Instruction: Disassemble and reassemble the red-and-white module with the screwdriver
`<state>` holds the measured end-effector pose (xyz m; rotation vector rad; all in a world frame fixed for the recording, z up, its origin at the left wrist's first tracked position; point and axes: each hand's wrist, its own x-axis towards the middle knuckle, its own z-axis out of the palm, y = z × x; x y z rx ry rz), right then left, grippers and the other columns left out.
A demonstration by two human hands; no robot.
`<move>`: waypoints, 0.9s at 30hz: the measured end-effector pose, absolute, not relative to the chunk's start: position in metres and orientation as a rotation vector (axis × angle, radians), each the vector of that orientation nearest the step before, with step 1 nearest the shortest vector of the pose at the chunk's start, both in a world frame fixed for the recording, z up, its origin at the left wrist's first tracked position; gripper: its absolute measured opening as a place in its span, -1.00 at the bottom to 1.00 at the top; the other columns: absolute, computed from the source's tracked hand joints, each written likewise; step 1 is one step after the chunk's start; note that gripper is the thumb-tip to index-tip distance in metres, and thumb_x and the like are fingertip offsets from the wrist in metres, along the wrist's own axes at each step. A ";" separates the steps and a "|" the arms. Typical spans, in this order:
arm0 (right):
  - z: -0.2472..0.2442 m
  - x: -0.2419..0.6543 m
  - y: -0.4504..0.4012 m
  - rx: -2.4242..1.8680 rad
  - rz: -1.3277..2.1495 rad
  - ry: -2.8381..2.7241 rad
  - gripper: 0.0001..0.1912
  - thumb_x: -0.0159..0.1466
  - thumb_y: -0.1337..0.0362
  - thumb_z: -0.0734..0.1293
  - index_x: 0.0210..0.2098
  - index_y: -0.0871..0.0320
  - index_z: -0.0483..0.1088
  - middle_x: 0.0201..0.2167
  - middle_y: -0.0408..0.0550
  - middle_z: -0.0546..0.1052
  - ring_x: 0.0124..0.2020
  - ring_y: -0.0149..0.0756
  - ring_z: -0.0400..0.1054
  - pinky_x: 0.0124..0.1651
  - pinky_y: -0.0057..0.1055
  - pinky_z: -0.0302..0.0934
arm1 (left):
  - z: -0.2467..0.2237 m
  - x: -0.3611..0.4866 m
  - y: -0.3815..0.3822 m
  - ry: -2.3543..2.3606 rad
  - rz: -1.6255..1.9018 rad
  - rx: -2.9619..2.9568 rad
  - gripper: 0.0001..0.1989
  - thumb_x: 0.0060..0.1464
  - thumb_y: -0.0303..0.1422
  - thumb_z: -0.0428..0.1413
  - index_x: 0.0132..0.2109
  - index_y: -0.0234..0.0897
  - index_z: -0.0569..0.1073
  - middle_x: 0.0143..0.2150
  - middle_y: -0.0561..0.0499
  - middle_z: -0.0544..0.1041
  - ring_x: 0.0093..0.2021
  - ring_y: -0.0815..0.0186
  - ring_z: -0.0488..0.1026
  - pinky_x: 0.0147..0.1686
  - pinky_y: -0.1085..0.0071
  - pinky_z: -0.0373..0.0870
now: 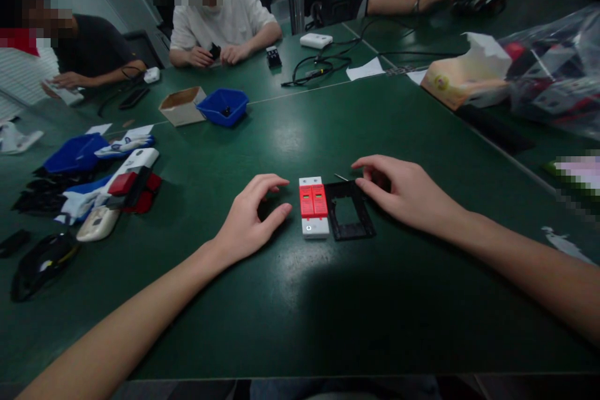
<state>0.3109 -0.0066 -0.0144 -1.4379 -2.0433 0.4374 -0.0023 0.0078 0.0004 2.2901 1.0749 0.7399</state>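
Note:
A red and white two-pole surge protector (313, 206), shaped like a circuit breaker, lies on the green table in front of me. Against its right side rests a flat black plastic frame (354, 230) with a rectangular opening. My left hand (255, 219) is just left of the surge protector, fingers curved and apart, holding nothing. Beyond the frame's upper right corner, my right hand (398, 190) rests with thumb and forefinger spread and nothing between them. A thin metal pin (341, 177) lies by the frame's far edge, near my right fingertips.
Gloves, a blue tray (77, 153) and red and black parts are heaped at left. Farther back stand a cardboard box (182, 106) and a blue bin (224, 107). Black cables (323, 65) lie beyond. A tissue box (464, 78) and a plastic bag (557, 75) sit at right. Several people sit around.

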 end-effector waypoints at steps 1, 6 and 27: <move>-0.014 0.311 -0.007 -1.411 0.431 -2.060 -0.69 0.39 0.15 0.27 -0.01 0.18 0.50 -0.30 -0.01 0.53 -0.34 -0.19 0.43 -0.26 -0.24 0.26 | 0.000 0.000 0.006 1.029 0.759 2.275 -0.51 0.28 -0.08 0.17 0.23 -0.23 0.40 0.22 -0.21 0.48 0.15 0.05 0.48 0.14 0.05 0.47; -0.017 0.309 -0.006 -1.370 0.445 -2.141 -0.68 0.41 0.08 0.28 -0.01 0.10 0.55 -0.19 0.03 0.57 -0.23 -0.13 0.47 -0.18 -0.20 0.32 | 0.000 0.021 -0.001 1.032 0.559 2.319 0.08 -0.09 0.07 0.40 0.44 -0.23 0.13 0.45 -0.33 0.28 0.42 -0.24 0.24 0.39 -0.24 0.17; -0.010 0.308 -0.007 -1.420 0.531 -2.130 -0.76 0.25 0.24 0.32 -0.16 0.08 0.60 -0.19 0.02 0.60 -0.32 -0.17 0.46 -0.30 -0.22 0.31 | -0.004 0.021 -0.009 0.704 0.861 2.462 -0.10 -0.02 -0.22 0.40 0.36 -0.14 0.14 0.34 -0.27 0.39 0.35 -0.12 0.36 0.33 -0.11 0.33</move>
